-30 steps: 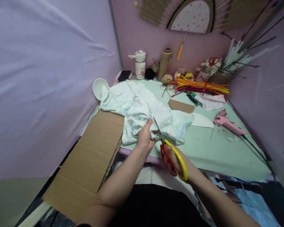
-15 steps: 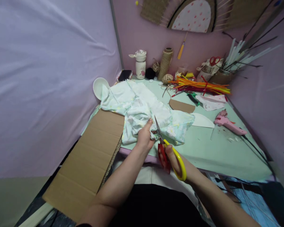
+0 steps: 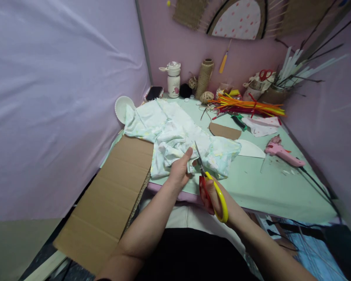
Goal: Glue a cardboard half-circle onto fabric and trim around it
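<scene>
A pale, flower-printed piece of fabric (image 3: 175, 132) lies crumpled over the near left part of the table. My left hand (image 3: 180, 169) is closed on a bunched edge of it, thumb on top. In my right hand (image 3: 211, 193) is a pair of scissors (image 3: 221, 201) with one red and one yellow handle. Their blades point up and away from me, right beside the fabric that my left hand grips. Whether cloth lies between the blades is hard to make out. My right fingers are partly hidden behind the handles.
A corrugated cardboard sheet (image 3: 105, 203) juts past the table edge at left. Rightward lie a cardboard half-disc (image 3: 224, 131), a white cut piece (image 3: 250, 149) and a pink glue gun (image 3: 283, 152) with its cord. A bottle (image 3: 173, 80), twine spool (image 3: 204, 79) and pipe cleaners (image 3: 251, 105) stand behind.
The scissors and my right hand have shifted slightly to the right, and the blades look closer together. The gripped fabric edge has moved a little with my left thumb.
</scene>
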`<control>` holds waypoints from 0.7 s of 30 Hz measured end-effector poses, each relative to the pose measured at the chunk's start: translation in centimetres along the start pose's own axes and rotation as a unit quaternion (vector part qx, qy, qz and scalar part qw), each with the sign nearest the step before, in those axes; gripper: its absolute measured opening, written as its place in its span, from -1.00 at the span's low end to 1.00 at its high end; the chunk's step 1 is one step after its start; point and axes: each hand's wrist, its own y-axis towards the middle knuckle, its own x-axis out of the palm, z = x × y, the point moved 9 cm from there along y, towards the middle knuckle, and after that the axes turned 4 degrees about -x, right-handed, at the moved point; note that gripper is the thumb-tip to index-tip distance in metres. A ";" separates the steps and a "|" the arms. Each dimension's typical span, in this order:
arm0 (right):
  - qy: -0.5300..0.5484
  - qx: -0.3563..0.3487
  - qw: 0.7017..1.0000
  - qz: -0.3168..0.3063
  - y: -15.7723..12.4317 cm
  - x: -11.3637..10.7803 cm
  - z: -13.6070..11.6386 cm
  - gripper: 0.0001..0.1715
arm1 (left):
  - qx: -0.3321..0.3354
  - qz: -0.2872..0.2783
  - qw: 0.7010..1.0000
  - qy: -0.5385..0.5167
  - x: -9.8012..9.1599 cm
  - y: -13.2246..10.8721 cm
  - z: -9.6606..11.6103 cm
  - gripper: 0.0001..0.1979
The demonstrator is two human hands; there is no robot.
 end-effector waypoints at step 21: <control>-0.037 -0.010 0.999 -0.032 -0.2 1.4 0.0 -0.15 | -0.041 0.073 0.996 0.025 0.3 -1.4 -1.7 -0.58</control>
